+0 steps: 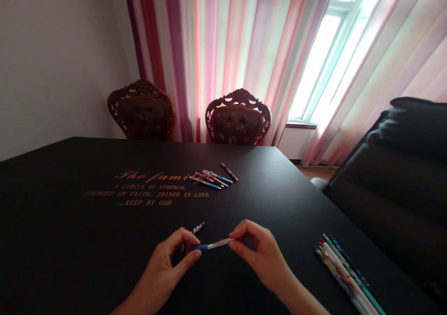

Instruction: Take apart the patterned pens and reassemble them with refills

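Both of my hands hold one pen refill (213,245) low over the black table (87,240). My left hand (167,268) pinches its blue end between thumb and fingers. My right hand (256,252) pinches the clear, thin end. A patterned pen barrel (197,227) pokes out just behind my left fingers; whether that hand holds it I cannot tell. A loose bunch of several patterned pens (213,178) lies further back at the table's middle. Another row of several pens (347,275) lies to the right of my right wrist.
The tabletop carries gold lettering (150,189) at its centre left. Two carved dark wooden chairs (141,112) (238,118) stand at the far edge before striped curtains (216,54). A black padded chair (394,175) stands close at the right. A bright window (328,49) is behind.
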The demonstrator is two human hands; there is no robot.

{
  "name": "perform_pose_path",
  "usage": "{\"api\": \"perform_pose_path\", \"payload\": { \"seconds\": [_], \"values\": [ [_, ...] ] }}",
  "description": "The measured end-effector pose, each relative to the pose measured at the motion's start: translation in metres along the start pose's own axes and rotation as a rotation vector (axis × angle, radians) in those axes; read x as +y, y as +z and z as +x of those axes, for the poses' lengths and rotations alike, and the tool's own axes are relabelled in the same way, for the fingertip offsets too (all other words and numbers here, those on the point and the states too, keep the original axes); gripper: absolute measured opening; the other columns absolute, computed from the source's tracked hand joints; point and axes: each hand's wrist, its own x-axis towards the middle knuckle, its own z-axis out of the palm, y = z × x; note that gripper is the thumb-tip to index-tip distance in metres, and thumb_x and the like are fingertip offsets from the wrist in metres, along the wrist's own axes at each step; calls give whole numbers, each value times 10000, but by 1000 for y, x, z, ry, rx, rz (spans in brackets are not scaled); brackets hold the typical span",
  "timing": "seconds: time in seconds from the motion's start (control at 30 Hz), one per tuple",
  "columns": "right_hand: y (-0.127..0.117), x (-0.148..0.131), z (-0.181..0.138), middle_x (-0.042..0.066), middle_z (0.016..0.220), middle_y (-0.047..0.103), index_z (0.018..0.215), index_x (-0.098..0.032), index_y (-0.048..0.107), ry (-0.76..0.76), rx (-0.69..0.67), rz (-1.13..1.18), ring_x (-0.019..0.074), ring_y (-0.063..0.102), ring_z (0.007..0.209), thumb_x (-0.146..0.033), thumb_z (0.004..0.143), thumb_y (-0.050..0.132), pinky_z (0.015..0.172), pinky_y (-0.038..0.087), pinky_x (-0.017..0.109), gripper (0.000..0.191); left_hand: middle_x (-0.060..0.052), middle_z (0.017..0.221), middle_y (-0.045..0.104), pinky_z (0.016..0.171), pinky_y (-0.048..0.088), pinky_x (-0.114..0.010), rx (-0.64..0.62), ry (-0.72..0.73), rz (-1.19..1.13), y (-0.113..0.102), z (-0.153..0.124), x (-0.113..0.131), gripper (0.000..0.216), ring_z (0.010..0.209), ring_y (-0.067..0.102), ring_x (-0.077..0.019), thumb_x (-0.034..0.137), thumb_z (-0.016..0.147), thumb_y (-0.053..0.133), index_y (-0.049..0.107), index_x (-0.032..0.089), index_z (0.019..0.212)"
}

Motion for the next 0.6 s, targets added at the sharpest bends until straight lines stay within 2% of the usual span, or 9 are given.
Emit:
{"api": "perform_pose_path", "payload": {
  "seconds": [0.13, 0.3, 0.47, 0.6],
  "values": [
    [4, 2, -1, 12, 789, 657, 787, -183, 656, 22, -11, 94, 168, 603, 747, -249, 778, 734, 693, 466, 283, 102, 17, 733, 587, 655, 428, -256, 20, -84, -152, 5, -1, -3, 209, 707, 555, -167, 396, 788, 715, 641, 202, 819],
    [13, 3, -5, 14, 776, 661, 764, -182, 652, 45, -42, 121, 172, 604, 747, -270, 763, 753, 701, 470, 286, 134, -1, 701, 668, 676, 443, -264, -70, -156, -358, 11, -2, -2, 261, 711, 602, -175, 403, 773, 742, 593, 193, 815],
    [20, 3, -8, 17, 775, 672, 749, -184, 655, 62, -46, 95, 177, 605, 752, -303, 758, 761, 725, 472, 297, 160, -4, 697, 684, 690, 453, -266, -83, -151, -396, 12, -2, -3, 268, 714, 621, -173, 413, 776, 747, 595, 196, 819],
    [14, 1, -4, 21, 783, 675, 770, -182, 660, 56, -26, 203, 174, 610, 749, -339, 759, 763, 695, 471, 284, 188, -10, 760, 697, 712, 461, -268, -69, -126, -374, 9, 0, 0, 314, 749, 625, -178, 471, 799, 707, 632, 206, 950]
  ]
}}
